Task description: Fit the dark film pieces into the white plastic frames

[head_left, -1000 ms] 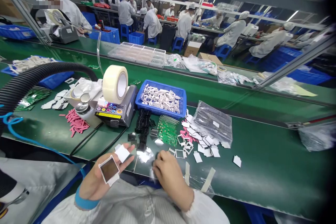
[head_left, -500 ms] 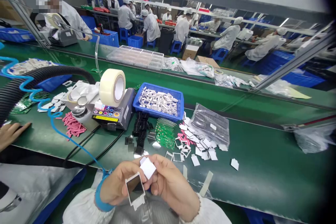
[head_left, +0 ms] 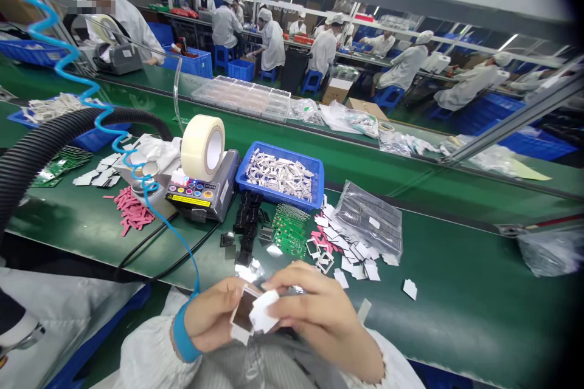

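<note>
My left hand (head_left: pixel 210 319), with a blue strap at its wrist, is closed on a small white frame (head_left: pixel 240 331) around a dark glassy panel (head_left: pixel 245 305). From the right, my right hand (head_left: pixel 322 313) pinches a small white card (head_left: pixel 263 312) with a notched edge. The card overlaps the right part of the dark panel; whether they touch I cannot tell. Just beyond my hands lie dark squares (head_left: pixel 229 251), green circuit boards (head_left: pixel 291 234) and loose white cards (head_left: pixel 360 252).
A blue tray (head_left: pixel 241 180) of white frames stands behind the boards. Left of it, a tape roll (head_left: pixel 196 146) rests on a tape dispenser (head_left: pixel 228 182), near pink strips (head_left: pixel 132 209). A coiled blue cord (head_left: pixel 182 243) runs to my left wrist. A bagged stack (head_left: pixel 371 219) lies right.
My right hand has drawn the white card away from the left fingers and over the panel. The left hand has turned the frame. A neighbour's hand at the far left has gone from view.
</note>
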Tool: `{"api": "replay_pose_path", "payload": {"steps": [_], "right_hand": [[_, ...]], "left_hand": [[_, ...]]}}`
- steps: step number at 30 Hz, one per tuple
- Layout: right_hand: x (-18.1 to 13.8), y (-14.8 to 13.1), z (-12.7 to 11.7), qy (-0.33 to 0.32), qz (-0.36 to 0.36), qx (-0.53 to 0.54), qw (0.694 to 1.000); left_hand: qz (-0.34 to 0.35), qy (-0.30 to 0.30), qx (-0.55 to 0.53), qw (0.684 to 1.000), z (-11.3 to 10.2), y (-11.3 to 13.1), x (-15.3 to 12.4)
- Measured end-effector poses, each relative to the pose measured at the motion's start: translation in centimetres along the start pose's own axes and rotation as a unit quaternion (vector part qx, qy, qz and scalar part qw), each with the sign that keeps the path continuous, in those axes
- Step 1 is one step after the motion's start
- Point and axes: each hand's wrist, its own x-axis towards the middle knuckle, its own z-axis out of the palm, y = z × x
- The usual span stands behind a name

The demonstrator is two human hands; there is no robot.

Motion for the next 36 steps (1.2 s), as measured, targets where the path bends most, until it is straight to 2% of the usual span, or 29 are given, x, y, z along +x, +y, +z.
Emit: {"api": "replay_pose_path", "payload": {"steps": [2, 5, 9, 12, 15, 17, 21, 23, 24, 26, 27, 28, 29, 31, 33, 36], "right_hand": [[0.8, -0.6, -0.2, -0.047, -0.083, -0.088, 0.992], [1.3, -0.7, 0.0, -0.074, -0.132, -0.107, 0.983], [1.0, -0.1, 0.5, -0.067, -0.156, -0.091, 0.981], [0.7, 0.4, 0.5, -0.067, -0.163, -0.089, 0.980], [0.6, 0.5, 0.5, -0.063, -0.159, -0.108, 0.979], [0.4, 0.1, 0.5, -0.085, -0.152, -0.143, 0.974], [-0.5, -0.9, 0.3, -0.182, -0.105, -0.238, 0.948], [-1.4, -0.5, -0.2, -0.186, -0.091, -0.252, 0.945], [-1.9, 0.1, -0.7, -0.163, -0.076, -0.256, 0.950], [-3.0, 2.4, -2.2, -0.072, 0.018, -0.306, 0.949], [-3.5, 4.0, -3.1, -0.015, 0.089, -0.341, 0.936], [-4.0, 5.7, -4.1, 0.035, 0.180, -0.400, 0.898], [-4.3, 7.5, -5.0, 0.059, 0.225, -0.428, 0.873], [-4.6, 10.6, -6.3, 0.069, 0.271, -0.462, 0.842], [-4.6, 12.8, -6.9, 0.055, 0.282, -0.474, 0.832], [-4.4, 14.2, -6.9, 0.035, 0.287, -0.482, 0.827]], "left_hand": [[-0.011, -0.007, -0.015, 1.000, 0.3, -0.5, 0.0], [-0.013, -0.004, -0.038, 0.999, 0.6, -0.9, 0.0], [-0.029, -0.006, -0.057, 0.998, 0.5, -1.2, 0.0], [-0.039, 0.025, -0.050, 0.998, 0.6, -1.3, 0.0], [-0.044, 0.046, -0.030, 0.998, 0.9, -1.3, -0.1], [-0.044, 0.049, -0.021, 0.998, 1.2, -1.2, -0.3], [-0.035, 0.097, -0.013, 0.995, 1.2, -1.2, -0.7], [-0.028, 0.080, 0.010, 0.996, 0.8, -1.4, -0.7], [-0.025, 0.060, 0.024, 0.998, 0.6, -1.5, -0.7], [-0.020, 0.025, 0.051, 0.998, 0.3, -1.7, -0.5], [-0.021, 0.016, 0.061, 0.998, 0.2, -1.8, -0.4], [-0.025, 0.016, 0.068, 0.997, 0.3, -1.8, -0.3], [-0.028, 0.020, 0.074, 0.997, 0.3, -1.9, -0.1], [-0.025, 0.030, 0.080, 0.996, 0.5, -2.0, 0.2], [-0.014, 0.036, 0.082, 0.996, 0.8, -2.1, 0.4], [-0.004, 0.037, 0.079, 0.996, 1.0, -2.1, 0.6]]}}
